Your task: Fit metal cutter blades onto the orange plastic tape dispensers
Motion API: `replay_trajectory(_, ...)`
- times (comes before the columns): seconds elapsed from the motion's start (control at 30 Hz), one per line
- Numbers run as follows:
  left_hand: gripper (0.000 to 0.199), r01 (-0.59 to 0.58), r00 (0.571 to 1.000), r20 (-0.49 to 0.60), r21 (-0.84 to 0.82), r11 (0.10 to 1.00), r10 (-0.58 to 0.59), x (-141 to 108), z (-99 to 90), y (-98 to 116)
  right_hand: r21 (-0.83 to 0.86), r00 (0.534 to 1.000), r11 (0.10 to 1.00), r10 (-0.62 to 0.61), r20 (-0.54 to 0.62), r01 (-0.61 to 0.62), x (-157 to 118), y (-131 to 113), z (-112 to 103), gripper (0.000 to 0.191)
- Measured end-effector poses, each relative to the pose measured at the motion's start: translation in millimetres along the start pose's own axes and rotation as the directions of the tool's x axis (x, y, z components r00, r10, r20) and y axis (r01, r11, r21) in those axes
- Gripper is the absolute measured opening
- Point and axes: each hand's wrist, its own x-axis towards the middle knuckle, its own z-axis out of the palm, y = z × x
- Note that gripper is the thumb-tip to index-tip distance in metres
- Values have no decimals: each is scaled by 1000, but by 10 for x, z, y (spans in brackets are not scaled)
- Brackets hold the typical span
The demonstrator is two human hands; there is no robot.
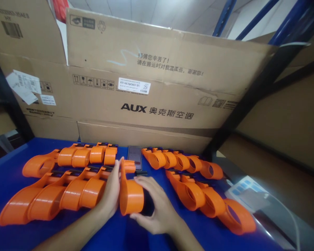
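Observation:
An orange plastic part (132,197), a wide ring with a flat arm and short prongs, stands between my two hands above the blue surface. My left hand (112,191) lies flat along the left side of its arm, fingers pointing up. My right hand (157,205) curves round the ring's right side, thumb at the lower edge and fingers at the top. Just behind the prongs is a small black cylinder (141,173). A dark flat device (134,153) rests farther back.
Rows of similar orange parts lie at left (44,202) and right (211,202) on the blue surface (5,174). A cardboard sheet (99,104) stands behind. Dark posts flank it. At the right are a blue-white packet (246,190) and a white cable (290,212).

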Motion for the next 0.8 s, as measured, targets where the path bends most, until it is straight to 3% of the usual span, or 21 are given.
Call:
replay_trajectory(0.1, 68, 90, 993, 76, -45, 995, -87, -24, 22, -19, 0, 996, 999, 46, -79, -46, 205, 30, -66, 80)
replay_trajectory(0.23, 50, 150, 976, 155, 33, 988, -154, -62, 10, -93, -99, 983, 984, 138, -118, -150, 701, 181, -161, 71)
replay_trajectory(0.4, 55, 99, 932, 328, 173, 980, -152, -196, -24, -164, -271, 970, 944, 223, 95, -190, 1188, 473, -77, 73)
replay_trajectory(0.53, 56, -46, 905, 420, 261, 964, -71, -270, -35, -139, -334, 957, 923, 251, 144, -192, 1220, 639, 143, 71)
replay_trajectory(0.67, 55, -35, 912, 403, 258, 966, -75, -240, -30, -109, -358, 951, 914, 261, 165, -188, 1147, 730, 331, 73)
replay_trajectory(0.8, 54, -42, 918, 391, 265, 963, -68, -220, -26, -108, -364, 952, 914, 253, 170, -178, 1123, 765, 374, 85)
